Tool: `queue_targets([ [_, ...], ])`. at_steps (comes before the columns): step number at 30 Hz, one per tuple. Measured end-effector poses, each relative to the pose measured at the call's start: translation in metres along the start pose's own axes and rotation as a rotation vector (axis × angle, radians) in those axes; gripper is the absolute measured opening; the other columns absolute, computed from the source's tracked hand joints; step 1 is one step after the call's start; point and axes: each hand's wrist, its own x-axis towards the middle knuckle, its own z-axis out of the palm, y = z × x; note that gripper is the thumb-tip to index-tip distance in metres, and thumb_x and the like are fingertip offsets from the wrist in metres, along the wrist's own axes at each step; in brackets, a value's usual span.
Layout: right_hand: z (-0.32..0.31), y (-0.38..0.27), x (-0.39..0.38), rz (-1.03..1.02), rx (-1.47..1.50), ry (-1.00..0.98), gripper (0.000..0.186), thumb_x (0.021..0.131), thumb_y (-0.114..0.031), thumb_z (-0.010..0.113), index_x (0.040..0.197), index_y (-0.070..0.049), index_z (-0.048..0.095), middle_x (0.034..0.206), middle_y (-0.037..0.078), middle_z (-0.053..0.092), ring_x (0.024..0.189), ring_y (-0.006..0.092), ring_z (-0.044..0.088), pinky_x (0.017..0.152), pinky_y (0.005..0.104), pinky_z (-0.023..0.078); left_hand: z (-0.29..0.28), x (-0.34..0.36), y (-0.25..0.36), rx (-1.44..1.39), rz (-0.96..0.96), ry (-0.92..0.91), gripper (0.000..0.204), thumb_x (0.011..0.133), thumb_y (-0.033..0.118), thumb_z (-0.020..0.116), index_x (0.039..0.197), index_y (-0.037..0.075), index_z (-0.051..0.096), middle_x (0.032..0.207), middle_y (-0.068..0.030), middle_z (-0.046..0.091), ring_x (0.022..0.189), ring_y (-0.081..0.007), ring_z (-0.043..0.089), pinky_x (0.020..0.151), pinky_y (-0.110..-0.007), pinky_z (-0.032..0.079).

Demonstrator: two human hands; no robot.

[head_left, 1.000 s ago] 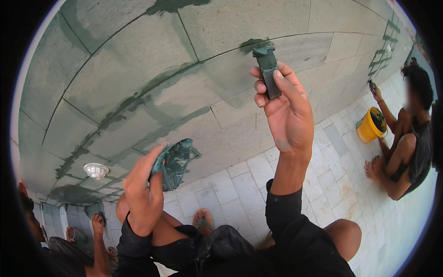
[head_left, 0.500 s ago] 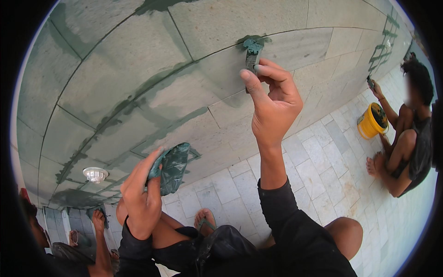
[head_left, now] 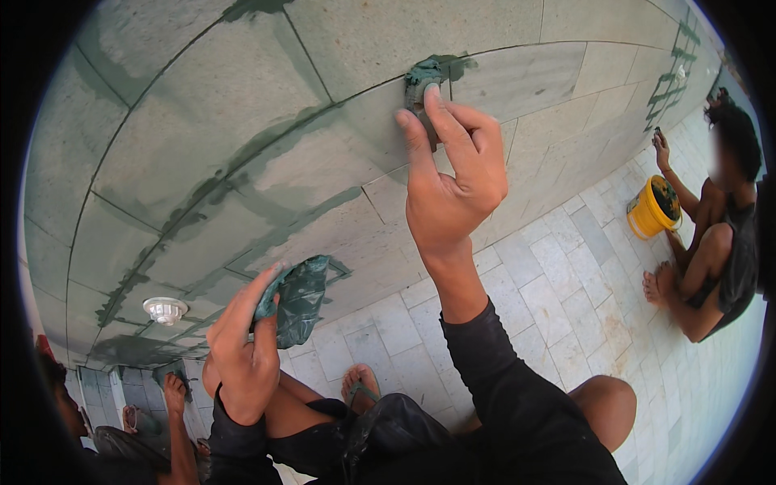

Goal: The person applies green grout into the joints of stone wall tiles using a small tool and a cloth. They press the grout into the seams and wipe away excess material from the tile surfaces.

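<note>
My right hand (head_left: 454, 182) pinches a small flat scraper (head_left: 417, 99) between thumb and fingers. Dark green paste (head_left: 422, 73) sits on its tip, which is up against a joint of the pale tiled wall (head_left: 517, 85). Part of the scraper is hidden by my fingers. Lower down on the left, my left hand (head_left: 245, 352) is closed on a crumpled plastic bag (head_left: 302, 301) smeared with the same green paste. The bag hangs in front of the wall's lower rows. Green smears run along many joints left of the scraper.
A round white fitting (head_left: 165, 310) juts from the wall at lower left. On the right a co-worker (head_left: 711, 234) crouches by a yellow bucket (head_left: 647, 212) of dark green paste. Another person's hand (head_left: 175, 394) is at lower left. Pale paving (head_left: 558, 279) covers the floor.
My right hand has moved a little left with the scraper, and the paste on its tip now sits left of where it was on the joint. My left hand has barely moved.
</note>
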Motion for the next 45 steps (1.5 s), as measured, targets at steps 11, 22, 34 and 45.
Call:
queue_targets([
  [11, -0.024, -0.035, 0.021, 0.154, -0.074, -0.239, 0.029, 0.081, 0.004, 0.080, 0.109, 0.000, 0.079, 0.086, 0.007, 0.061, 0.068, 0.0182, 0.057, 0.058, 0.0298, 0.045, 0.007, 0.000, 0.002, -0.018, 0.004, 0.017, 0.042, 0.088, -0.017, 0.053, 0.128, -0.010, 0.067, 0.123, -0.0216, 0.074, 0.117, -0.0238, 0.070, 0.101, -0.034, 0.053],
  [22, -0.023, -0.022, 0.040, 0.050, -0.099, -0.182, 0.026, 0.081, 0.001, 0.079, 0.107, 0.000, 0.079, 0.083, 0.007, 0.063, 0.065, 0.0175, 0.055, 0.057, 0.0318, 0.043, 0.006, 0.000, 0.004, -0.006, 0.030, 0.027, 0.044, 0.086, -0.017, 0.056, 0.127, -0.007, 0.068, 0.118, -0.0239, 0.075, 0.108, -0.0266, 0.074, 0.095, -0.034, 0.054],
  [34, -0.021, -0.004, 0.041, -0.063, -0.058, -0.119, 0.022, 0.081, 0.004, 0.079, 0.103, 0.000, 0.079, 0.084, 0.008, 0.061, 0.066, 0.0180, 0.056, 0.056, 0.0302, 0.043, 0.003, 0.000, 0.010, 0.000, 0.007, 0.031, 0.034, 0.091, -0.010, 0.061, 0.125, -0.008, 0.069, 0.115, -0.0208, 0.076, 0.106, -0.0202, 0.071, 0.096, -0.031, 0.051],
  [45, -0.036, -0.013, 0.048, 0.060, -0.116, -0.133, 0.020, 0.083, -0.001, 0.081, 0.103, 0.001, 0.082, 0.080, 0.006, 0.070, 0.063, 0.0095, 0.059, 0.055, 0.0223, 0.046, 0.004, -0.001, 0.011, -0.010, -0.006, 0.027, 0.036, 0.091, -0.011, 0.059, 0.126, -0.007, 0.069, 0.115, -0.0202, 0.076, 0.106, -0.0193, 0.071, 0.094, -0.029, 0.051],
])
